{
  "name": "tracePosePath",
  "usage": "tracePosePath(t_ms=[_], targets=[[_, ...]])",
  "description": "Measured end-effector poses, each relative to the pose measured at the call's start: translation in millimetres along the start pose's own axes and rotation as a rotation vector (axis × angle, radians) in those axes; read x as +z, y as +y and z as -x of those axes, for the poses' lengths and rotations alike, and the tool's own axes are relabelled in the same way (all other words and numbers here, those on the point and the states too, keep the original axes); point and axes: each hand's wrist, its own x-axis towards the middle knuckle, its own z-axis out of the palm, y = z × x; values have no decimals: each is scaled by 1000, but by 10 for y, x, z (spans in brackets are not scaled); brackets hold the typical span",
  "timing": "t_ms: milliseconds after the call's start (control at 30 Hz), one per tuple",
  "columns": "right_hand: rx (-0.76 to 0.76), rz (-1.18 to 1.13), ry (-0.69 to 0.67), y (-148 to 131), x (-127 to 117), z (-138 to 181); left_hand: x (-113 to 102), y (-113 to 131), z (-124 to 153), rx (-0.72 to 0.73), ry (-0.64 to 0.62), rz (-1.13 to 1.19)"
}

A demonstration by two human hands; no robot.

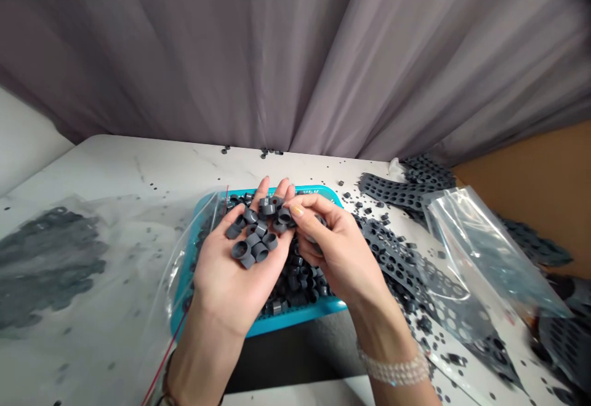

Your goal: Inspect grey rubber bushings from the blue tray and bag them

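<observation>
Palm up, my left hand (240,283) cradles several short dark grey plastic rings (261,251), its fingers slightly curled. My right hand (335,243) reaches in from the right, thumb and forefinger pinching a grey ring at the edge of that pile. More rings show partly behind its curled fingers. Both hands are above a turquoise plastic basket (295,316), which holds many more of the same rings (300,286). The hands hide much of the basket's middle.
A clear zip bag (115,252) with dark pieces lies left, its edge against the basket. Perforated grey sheets (392,190), loose bits and another clear bag (489,252) cover the right side. Small rings (265,152) lie at the white table's back edge, before a grey curtain (231,48).
</observation>
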Motion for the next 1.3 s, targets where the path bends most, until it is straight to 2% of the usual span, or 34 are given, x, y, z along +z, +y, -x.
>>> tracePosePath(t_ms=[100,300,467,633,767,967,1167,1300], targets=[[59,-138,-22,-6,8,-12,-26,-9,-16,0,-19,14],[85,-216,-4,-4,15,-38,-79,-19,-47,9,-48,16],[58,-225,108,79,53,-59,-87,-20,-54,32,-62,4],[22,-170,229,193,135,-59,-54,-86,-47,164,-73,-98],[-19,-314,335,299,227,-60,-34,-180,-66,297,-23,-142],[-131,-521,490,393,323,-73,-78,-264,-74,360,-74,-187],[-175,-505,518,408,448,-7,-103,-273,-46,485,-91,-252],[-168,-548,512,409,491,36,-102,-275,-49,517,-110,-280]])
